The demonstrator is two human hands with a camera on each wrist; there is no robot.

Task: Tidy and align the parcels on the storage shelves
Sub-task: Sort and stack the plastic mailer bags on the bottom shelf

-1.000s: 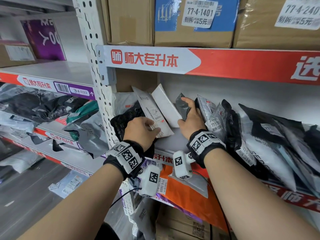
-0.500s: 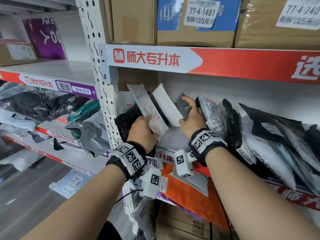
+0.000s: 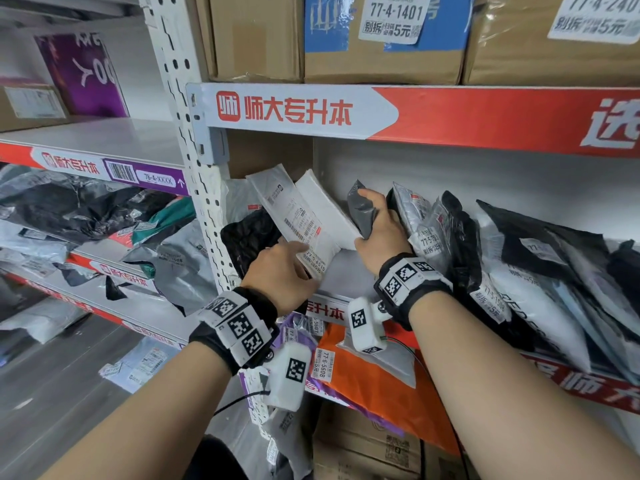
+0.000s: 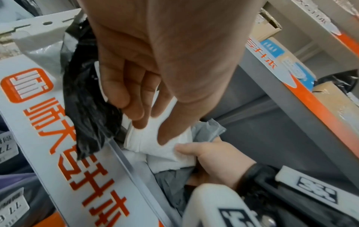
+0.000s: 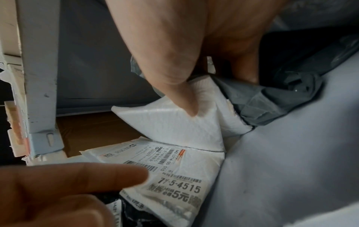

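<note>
two white padded mailers sit between the hands on the middle shelf [image 3: 349,271], both leaning toward the left upright. the labelled mailer [image 3: 294,216], marked 77-5-4515, has its lower corner under the left hand [image 3: 280,275]; the left-hand fingers [image 4: 124,86] curl over its edge with the thumb on the printed face, clamped on it. the plain white mailer [image 3: 329,209] leans against it just to the right. the right hand [image 3: 379,230] has its thumb pressed on that plain mailer's corner while its other fingers wrap a grey poly bag [image 3: 360,209] and hold back the row behind it.

risks, as judgement:
- both mailers are tilted and resting on corners; letting go of either hand likely lets them slide flat or tip off the shelf lip.
- right hand releasing the grey bag could let the leaning row of bags [image 3: 450,237] on its far side topple into the gap.
- black crinkled bag [image 3: 249,237] beside the left-hand fingers overhangs the shelf edge; a nudge could drag it off.

materials: mailers are matte, quilted bubble-lined, soft-edged rectangles. poly bags are thin, glossy, creased, shapeless. shelf deck is smooth painted metal, low friction.
</note>
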